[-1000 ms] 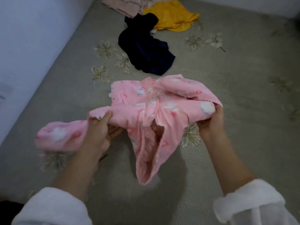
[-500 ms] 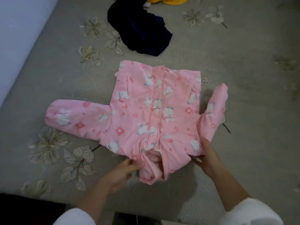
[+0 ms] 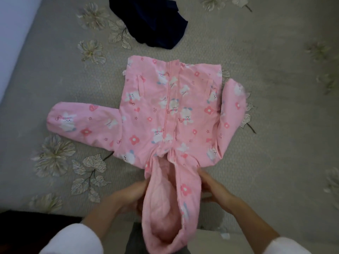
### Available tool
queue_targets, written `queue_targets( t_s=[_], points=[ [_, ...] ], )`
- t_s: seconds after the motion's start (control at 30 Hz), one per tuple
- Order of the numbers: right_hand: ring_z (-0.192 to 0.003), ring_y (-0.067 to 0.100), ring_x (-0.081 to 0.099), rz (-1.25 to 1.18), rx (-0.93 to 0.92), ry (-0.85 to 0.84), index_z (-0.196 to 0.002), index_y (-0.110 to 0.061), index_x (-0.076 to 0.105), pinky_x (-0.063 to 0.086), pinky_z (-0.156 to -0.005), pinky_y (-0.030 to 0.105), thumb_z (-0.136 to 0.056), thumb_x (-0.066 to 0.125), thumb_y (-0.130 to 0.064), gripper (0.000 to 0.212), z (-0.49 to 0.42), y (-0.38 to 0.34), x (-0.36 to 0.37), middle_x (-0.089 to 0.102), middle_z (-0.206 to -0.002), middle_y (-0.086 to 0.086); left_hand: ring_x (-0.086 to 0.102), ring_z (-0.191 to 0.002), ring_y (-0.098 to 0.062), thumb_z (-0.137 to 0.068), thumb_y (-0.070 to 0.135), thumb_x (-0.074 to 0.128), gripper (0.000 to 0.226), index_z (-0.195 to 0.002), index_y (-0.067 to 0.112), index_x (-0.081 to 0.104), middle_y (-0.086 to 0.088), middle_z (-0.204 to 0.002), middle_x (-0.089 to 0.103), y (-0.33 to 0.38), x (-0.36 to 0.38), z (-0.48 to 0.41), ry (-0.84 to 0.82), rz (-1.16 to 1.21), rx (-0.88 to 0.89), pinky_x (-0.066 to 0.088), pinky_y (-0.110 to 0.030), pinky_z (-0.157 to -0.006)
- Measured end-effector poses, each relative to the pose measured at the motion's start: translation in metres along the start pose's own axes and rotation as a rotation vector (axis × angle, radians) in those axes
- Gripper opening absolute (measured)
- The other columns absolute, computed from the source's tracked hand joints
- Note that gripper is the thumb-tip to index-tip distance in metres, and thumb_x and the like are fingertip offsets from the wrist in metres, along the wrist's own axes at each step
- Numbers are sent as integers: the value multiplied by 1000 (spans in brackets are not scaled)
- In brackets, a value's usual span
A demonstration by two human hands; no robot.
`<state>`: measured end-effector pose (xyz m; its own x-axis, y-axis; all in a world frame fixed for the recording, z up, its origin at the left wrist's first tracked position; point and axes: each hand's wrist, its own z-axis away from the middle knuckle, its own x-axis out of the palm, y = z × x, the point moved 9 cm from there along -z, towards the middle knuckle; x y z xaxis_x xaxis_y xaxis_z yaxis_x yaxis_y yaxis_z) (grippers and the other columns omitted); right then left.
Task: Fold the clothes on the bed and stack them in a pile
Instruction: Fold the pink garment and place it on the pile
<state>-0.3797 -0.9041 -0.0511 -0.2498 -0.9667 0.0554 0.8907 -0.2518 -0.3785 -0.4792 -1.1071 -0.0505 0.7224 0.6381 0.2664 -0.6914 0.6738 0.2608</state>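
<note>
Pink jacket (image 3: 170, 110) flat on bed (image 3: 275, 52), left grip (image 3: 128, 197) and right grip (image 3: 214, 193) both clamped on its hood (image 3: 165, 198)

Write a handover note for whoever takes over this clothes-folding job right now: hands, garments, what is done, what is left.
Left hand: grips one edge of the hood of the pink jacket.
Right hand: against the hood's other side; grip unclear.
The jacket lies front up on the bed, hood toward the person, with the outspread sleeve flat and the bent sleeve turned up beside the body.
A dark navy garment lies crumpled beyond it.
Done: jacket spread flat.
Left: fold in hood and sleeves, fold the jacket, then the navy garment. No pile in view.
</note>
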Motion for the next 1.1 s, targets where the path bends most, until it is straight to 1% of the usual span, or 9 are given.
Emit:
queue_targets(
  t_s=[0.23,0.4,0.53,0.63,0.77,0.83,0.93,1.0,1.1],
  points=[
    [-58,17,62,69,98,-125,-97,-9,68,50,-64,28,-70,68,-21,30,4,21,23,71,-73,4,70,-86,-24,-65,89,44,83,-108,23,69,-7,-105,72,-31,30,0,-201,-99,-204,57,-36,-68],
    [-52,21,63,93,327,-265,-70,-4,71,51,-54,24,-80,58,-17,21,25,39,25,67,-65,12,66,-56,-26,-67,39,53,38,-80,6,68,-14,-75,70,-27,35,20,-217,-434,-258,58,-38,-63],
    [-61,25,59,-105,276,-195,-89,-1,71,48,-50,27,-71,66,-24,29,26,19,12,60,-74,14,64,-95,-36,-90,33,55,33,-94,6,74,-23,-108,67,29,21,28,-169,-74,-28,53,-43,-79],
    [-89,31,53,-454,109,-41,-99,-6,75,47,-73,37,-80,62,-25,30,11,-14,-7,59,-97,18,68,-82,-29,-100,30,37,45,-95,4,73,-19,-95,70,86,-3,25,-49,298,147,57,-36,-70],
    [-61,26,68,-703,-27,106,-85,-2,60,60,-61,35,-98,44,-33,37,-10,-58,-25,68,-69,14,64,-109,-23,-100,29,34,39,-122,15,63,-6,-122,66,153,-11,19,11,536,383,53,-35,-85],
    [-65,28,71,-679,-72,203,-89,0,60,60,-61,34,-97,45,-26,31,-17,-75,-35,72,-76,17,52,-122,-14,-100,30,37,39,-138,25,45,4,-133,54,170,-11,16,157,309,488,45,-34,-93],
    [-69,24,68,-435,-158,374,-94,2,65,58,-66,32,-93,53,-17,22,-19,-94,-53,71,-82,16,22,-135,11,-98,32,45,57,-149,37,20,13,-151,21,200,4,28,496,-487,788,23,-33,-110],
    [-70,21,66,-267,-263,490,-94,-1,65,56,-65,30,-93,55,-15,17,-15,-111,-68,71,-87,15,-16,-145,-8,-94,40,43,66,-148,46,6,10,-159,-14,205,34,29,554,-965,966,-1,-41,-118],
    [-80,19,63,55,-423,756,-96,-12,61,48,-67,27,-91,56,-17,8,1,-141,-98,65,-87,-1,-33,-139,-33,-86,44,44,72,-145,54,4,10,-153,-33,199,57,1,599,-1443,954,-7,-60,-110]
  ],
)
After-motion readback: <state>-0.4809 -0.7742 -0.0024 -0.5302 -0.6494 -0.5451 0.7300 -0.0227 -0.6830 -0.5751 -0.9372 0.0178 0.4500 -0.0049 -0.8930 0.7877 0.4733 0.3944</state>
